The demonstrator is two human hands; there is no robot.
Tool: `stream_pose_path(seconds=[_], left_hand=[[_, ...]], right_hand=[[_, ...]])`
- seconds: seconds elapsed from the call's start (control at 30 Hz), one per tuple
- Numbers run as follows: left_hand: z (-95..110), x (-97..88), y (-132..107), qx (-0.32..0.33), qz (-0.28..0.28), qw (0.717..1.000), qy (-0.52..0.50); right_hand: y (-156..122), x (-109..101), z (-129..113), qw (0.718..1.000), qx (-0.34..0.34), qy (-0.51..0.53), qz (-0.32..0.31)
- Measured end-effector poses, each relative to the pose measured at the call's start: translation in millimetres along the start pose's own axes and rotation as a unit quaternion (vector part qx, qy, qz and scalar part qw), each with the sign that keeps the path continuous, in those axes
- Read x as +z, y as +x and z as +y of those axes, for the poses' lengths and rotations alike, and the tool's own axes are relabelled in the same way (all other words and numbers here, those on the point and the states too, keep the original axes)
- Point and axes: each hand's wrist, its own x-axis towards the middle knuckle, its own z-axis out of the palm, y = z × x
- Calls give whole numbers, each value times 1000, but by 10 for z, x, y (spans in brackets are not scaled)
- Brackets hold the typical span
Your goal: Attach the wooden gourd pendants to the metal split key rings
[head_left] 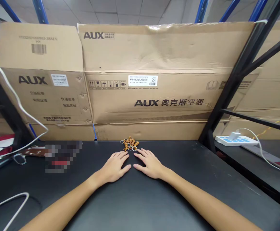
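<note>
beads (130, 143): a brown bunch in a small heap with metal rings (134, 148); it lies on the dark bench (135, 199), just ahead of both hands, near the foot of the cardboard (149, 112);
left hand (115, 166): released, palm down, fingers spread, holding nothing; its fingertips end just beside the heap;
right hand (151, 164): likewise released and bare, index fingertip close by a ring; whether it touches, i cannot tell;
handling: the heap looks apt to tangle, so a light thumb-and-finger pinch on one ring seems best, the other hand steadying the rest;
care: slow, level sliding should beat tugging; beads may roll.
</note>
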Motion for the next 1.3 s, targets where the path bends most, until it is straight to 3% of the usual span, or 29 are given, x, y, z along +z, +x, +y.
stream_pose_path(seconds=[0.23, 0.43, 0.53, 0.7, 0.83, 1.07, 1.3], left_hand=[[38, -32, 48, -11, 35, 999, -12], [20, -13, 54, 4, 27, 999, -24], [44, -33, 46, 11, 35, 999, -23], [104, -80, 50, 35, 29, 998, -31], [104, -83, 60, 42, 21, 998, -35], [78, -68, 56, 40, 27, 998, -45], [113, -98, 45, 36, 54, 997, -48]], right_hand=[[30, -14, -16, 999, -4, -2, 52], [73, -14, 12, 1000, 4, 9, 14], [41, -27, -30, 998, -18, 18, 49], [-24, -38, -142, 988, -119, 59, 75], [-2, 10, -115, 988, -79, 49, 126], [40, 28, -83, 995, -26, 28, 94], [15, 6, -119, 987, -97, 82, 93]])
